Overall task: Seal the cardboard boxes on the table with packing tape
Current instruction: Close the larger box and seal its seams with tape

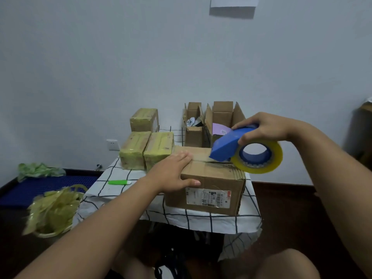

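While the left hand (pixel 173 174) lies flat with straight fingers on the near cardboard box (pixel 209 190), the right hand (pixel 261 127) grips a blue tape dispenser (pixel 231 146) touching the box's top seam. Behind the box stand 2 open boxes (pixel 219 121); left of it, 3 taped boxes (pixel 145 146).

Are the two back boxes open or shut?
Open: the flaps of both back boxes stand up, and things show inside.
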The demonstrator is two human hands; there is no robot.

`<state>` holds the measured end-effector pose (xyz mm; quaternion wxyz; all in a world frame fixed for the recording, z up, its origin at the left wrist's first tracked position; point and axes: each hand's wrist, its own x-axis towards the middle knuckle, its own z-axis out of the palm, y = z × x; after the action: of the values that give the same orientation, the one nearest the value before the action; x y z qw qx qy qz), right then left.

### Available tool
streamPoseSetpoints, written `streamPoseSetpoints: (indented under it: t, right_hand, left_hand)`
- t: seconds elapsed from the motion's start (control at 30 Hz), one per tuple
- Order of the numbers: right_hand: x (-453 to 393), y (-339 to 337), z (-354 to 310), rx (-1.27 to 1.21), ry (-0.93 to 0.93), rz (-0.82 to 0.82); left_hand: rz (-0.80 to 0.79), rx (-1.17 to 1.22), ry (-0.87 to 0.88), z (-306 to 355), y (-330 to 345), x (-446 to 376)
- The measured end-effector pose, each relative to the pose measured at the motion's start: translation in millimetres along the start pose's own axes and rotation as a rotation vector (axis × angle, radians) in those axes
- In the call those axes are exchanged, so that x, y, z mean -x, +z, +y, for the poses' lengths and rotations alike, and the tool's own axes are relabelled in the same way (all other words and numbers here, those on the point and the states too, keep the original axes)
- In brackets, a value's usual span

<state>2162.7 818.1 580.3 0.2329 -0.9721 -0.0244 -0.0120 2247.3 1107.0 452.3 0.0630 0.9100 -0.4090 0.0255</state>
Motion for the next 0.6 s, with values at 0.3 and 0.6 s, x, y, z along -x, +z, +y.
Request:
streamPoseSetpoints:
  t: [0.3, 0.6]
  right_hand:
    - [4, 9, 5, 0.017, -0.002, 0.056]
    - [6, 14, 7, -0.04, 0.012, 0.075]
  left_hand:
    - [-0.049, -0.042, 0.002, 1, 0, -4]
    - [-0.078, -0.196, 0.012, 24, -9, -9]
